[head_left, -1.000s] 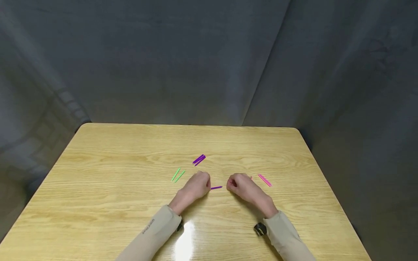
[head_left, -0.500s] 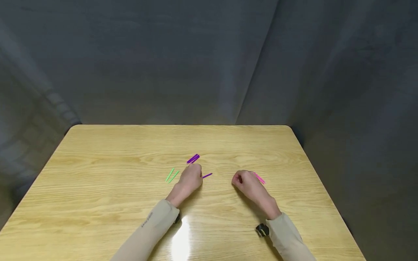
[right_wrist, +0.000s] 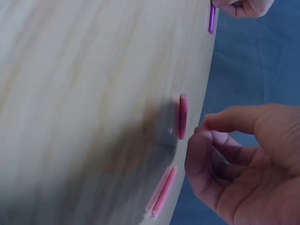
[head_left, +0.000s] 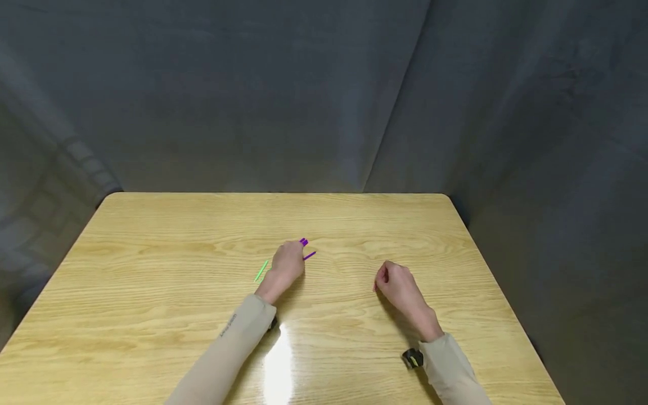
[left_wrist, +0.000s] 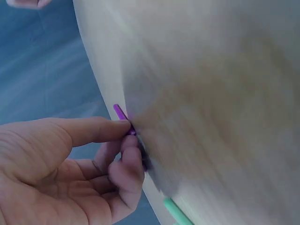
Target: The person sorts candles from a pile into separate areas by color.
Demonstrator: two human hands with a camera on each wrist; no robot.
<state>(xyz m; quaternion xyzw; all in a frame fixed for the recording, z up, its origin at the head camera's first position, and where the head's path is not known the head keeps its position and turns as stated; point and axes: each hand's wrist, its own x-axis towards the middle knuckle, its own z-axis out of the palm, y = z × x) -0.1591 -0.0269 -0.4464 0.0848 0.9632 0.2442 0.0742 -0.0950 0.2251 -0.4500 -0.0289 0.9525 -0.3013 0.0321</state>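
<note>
My left hand (head_left: pixel 287 261) pinches a thin purple stick (left_wrist: pixel 119 111) between thumb and fingertips, close over the table. Just beyond that hand lie more purple sticks (head_left: pixel 304 242), partly hidden behind it. A green stick (head_left: pixel 261 271) lies by the left wrist, and a second is mostly covered. My right hand (head_left: pixel 401 284) hovers low with fingers loosely curled and the thumb near the index fingertip; nothing shows between them. In the right wrist view, one pink stick (right_wrist: pixel 183 117) lies near those fingertips. A pair of pink sticks (right_wrist: pixel 161 192) sits side by side below it.
The wooden table (head_left: pixel 177 225) has a far edge in front of a dark grey curtain (head_left: pixel 243 101). A small black device (head_left: pixel 412 358) shows at the right cuff. Light glares on the near part of the tabletop.
My left hand has moved away and to the left with the purple stick, toward the other purple sticks. My right hand has shifted right, now hiding the pink pair in the head view.
</note>
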